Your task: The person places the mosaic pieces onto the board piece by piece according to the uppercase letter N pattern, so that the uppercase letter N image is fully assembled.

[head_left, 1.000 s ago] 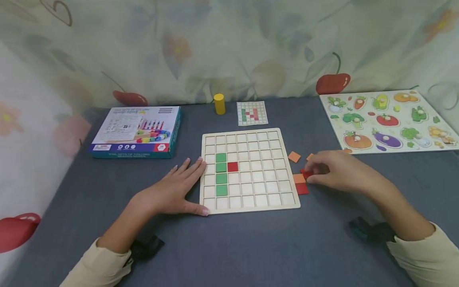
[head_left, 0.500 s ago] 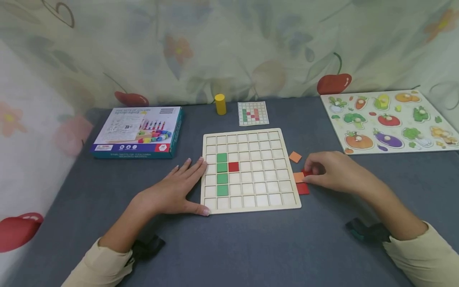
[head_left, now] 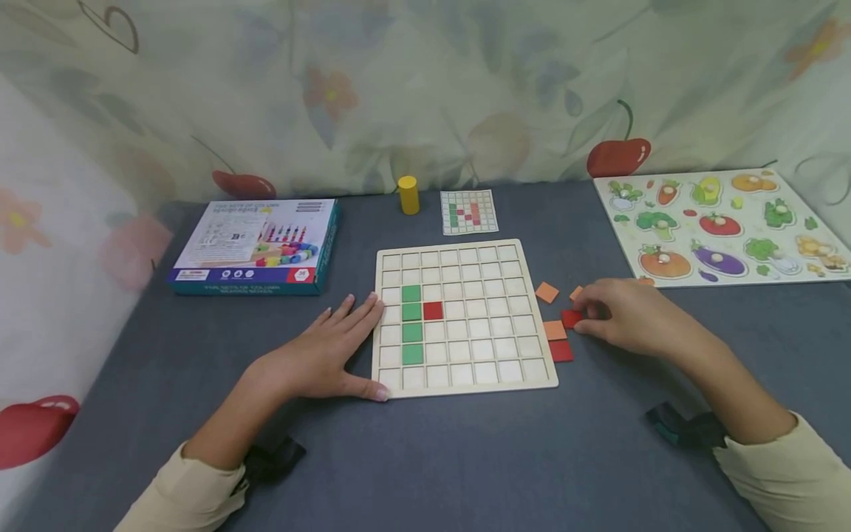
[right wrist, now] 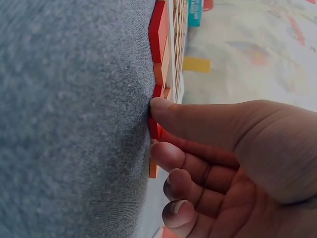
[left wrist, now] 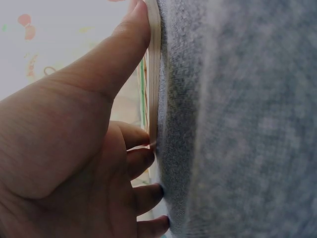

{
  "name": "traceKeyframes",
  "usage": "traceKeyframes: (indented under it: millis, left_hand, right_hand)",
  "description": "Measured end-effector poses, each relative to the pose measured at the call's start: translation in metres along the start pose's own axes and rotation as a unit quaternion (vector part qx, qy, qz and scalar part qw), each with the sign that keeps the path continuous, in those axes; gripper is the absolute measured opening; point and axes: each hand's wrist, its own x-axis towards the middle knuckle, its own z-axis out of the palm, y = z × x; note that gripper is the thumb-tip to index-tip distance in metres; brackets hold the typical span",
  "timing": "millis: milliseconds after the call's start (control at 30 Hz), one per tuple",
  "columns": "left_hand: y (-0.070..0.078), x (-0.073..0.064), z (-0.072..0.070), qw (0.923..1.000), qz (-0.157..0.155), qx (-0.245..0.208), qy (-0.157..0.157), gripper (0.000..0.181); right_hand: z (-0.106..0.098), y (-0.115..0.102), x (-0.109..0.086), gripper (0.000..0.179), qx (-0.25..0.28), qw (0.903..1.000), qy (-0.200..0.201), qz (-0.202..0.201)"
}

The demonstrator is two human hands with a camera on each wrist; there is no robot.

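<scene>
On the dark cloth lies a wooden grid board. Several green tiles stand in one column of it, with a red tile beside them. My left hand rests along the board's left edge, fingers spread and straight, thumb at the lower corner. Right of the board, my right hand has curled fingers and pinches a loose red tile between thumb and index finger, low on the cloth; the index fingertip is mostly hidden. An orange tile and another red tile lie against the board's right edge.
More orange tiles lie near the right hand. At the back are a pattern card, a yellow cylinder and a boxed bead set. A vegetable puzzle board sits far right, before a printed curtain.
My right hand moves slightly left toward the board, then back right, with the red tile at its fingertips. The left hand stays on the board's edge.
</scene>
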Motion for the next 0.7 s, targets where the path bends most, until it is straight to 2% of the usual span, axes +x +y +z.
traceKeyframes:
  millis: [167, 333, 700]
  left_hand:
    - [0.000, 0.000, 0.000, 1.0000, 0.000, 0.000, 0.002, 0.124]
    - [0.000, 0.000, 0.000, 1.0000, -0.002, 0.002, 0.001, 0.125]
    - [-0.001, -0.001, 0.001, 1.0000, 0.005, -0.002, 0.004, 0.124]
  right_hand:
    - [-0.002, 0.000, 0.000, 0.018, -0.011, 0.9999, 0.008, 0.002]
    - [-0.003, -0.005, 0.001, 0.017, 0.000, 0.9999, 0.012, -0.004]
    - [0.003, -0.033, 0.016, 0.014, 0.002, 0.9995, -0.004, -0.031]
